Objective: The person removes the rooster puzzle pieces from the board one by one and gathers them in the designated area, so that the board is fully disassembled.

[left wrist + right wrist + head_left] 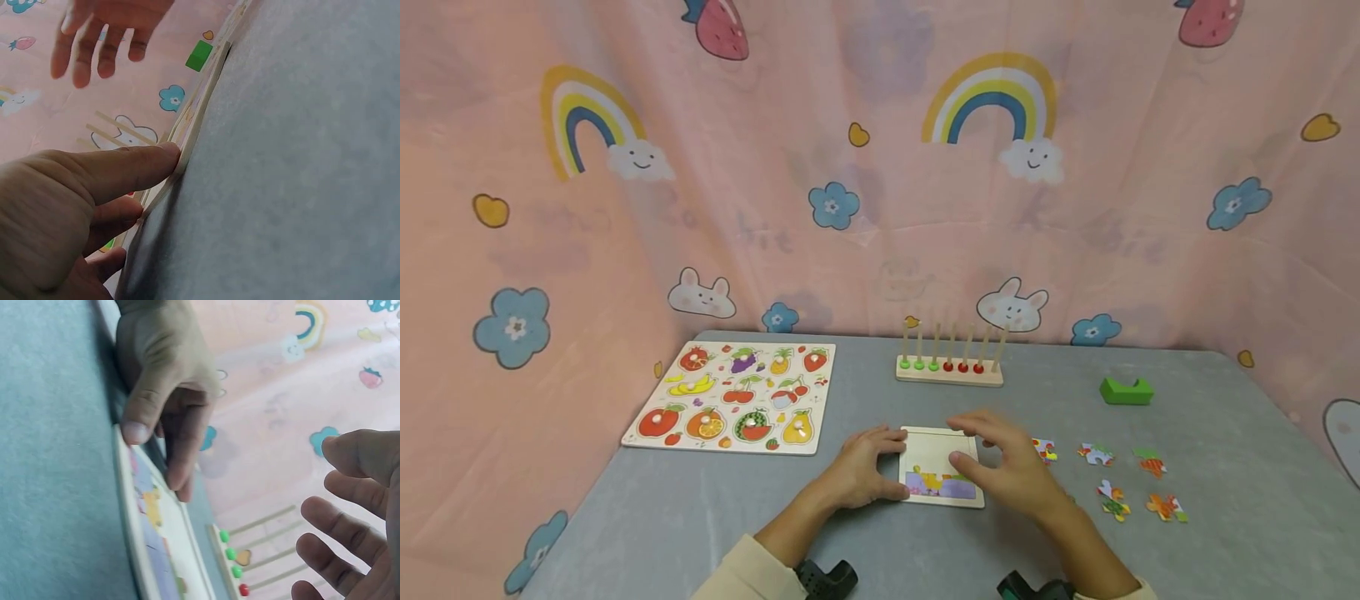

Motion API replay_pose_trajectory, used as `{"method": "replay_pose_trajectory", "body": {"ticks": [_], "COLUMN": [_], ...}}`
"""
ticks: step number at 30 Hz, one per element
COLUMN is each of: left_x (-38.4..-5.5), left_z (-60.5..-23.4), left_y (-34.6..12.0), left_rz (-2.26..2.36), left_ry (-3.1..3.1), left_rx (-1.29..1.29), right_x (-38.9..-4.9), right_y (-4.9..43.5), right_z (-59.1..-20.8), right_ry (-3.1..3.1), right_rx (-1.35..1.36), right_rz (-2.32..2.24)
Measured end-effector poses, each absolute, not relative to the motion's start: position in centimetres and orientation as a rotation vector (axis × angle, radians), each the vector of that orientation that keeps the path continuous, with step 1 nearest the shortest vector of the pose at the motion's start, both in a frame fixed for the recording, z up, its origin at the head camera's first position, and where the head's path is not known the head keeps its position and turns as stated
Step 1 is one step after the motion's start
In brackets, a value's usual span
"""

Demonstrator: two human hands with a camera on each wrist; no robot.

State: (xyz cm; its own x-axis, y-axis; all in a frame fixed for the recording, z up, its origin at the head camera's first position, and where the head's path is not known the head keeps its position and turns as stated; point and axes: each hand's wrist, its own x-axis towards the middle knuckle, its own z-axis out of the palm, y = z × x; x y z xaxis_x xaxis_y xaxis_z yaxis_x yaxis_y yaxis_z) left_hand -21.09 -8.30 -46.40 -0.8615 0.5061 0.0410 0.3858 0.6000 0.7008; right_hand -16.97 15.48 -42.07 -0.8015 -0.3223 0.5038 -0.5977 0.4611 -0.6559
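A small wooden puzzle tray [937, 501] lies on the table, with joined purple and yellow puzzle pieces [940, 483] along its near side and bare wood behind them. My left hand [863, 471] touches the tray's left edge with thumb and fingertips; in the left wrist view the thumb [134, 167] presses on the rim. Over the tray's right side hovers my right hand [1011, 467], fingers spread and nothing between them. In the right wrist view its fingers [340, 531] are apart from the tray. Several loose puzzle pieces [1097, 455] lie right of this hand, one partly hidden by it.
At the back left lies a fruit peg board [730, 398]. A wooden peg rack [950, 372] with green and red beads stands at the back middle. Farther right sits a green notched block [1126, 392]. A pink patterned curtain [880, 250] hangs behind the grey table [700, 500].
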Motion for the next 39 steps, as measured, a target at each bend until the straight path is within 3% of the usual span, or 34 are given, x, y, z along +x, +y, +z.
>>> {"method": "replay_pose_trajectory", "body": {"ticks": [16,39], "left_x": [-21.0,-20.6], "left_z": [-46.3,-46.9], "left_y": [-8.2,-7.8], "left_rz": [1.112,1.015], "left_ry": [2.684,2.814], "left_rx": [0.800,0.884], "right_x": [-18.1,-18.0], "right_y": [13.4,12.9], "right_z": [-46.7,-47.1], "right_ry": [-2.488,-2.632], "right_rx": [0.815,0.814], "right_rz": [1.186,1.090]}}
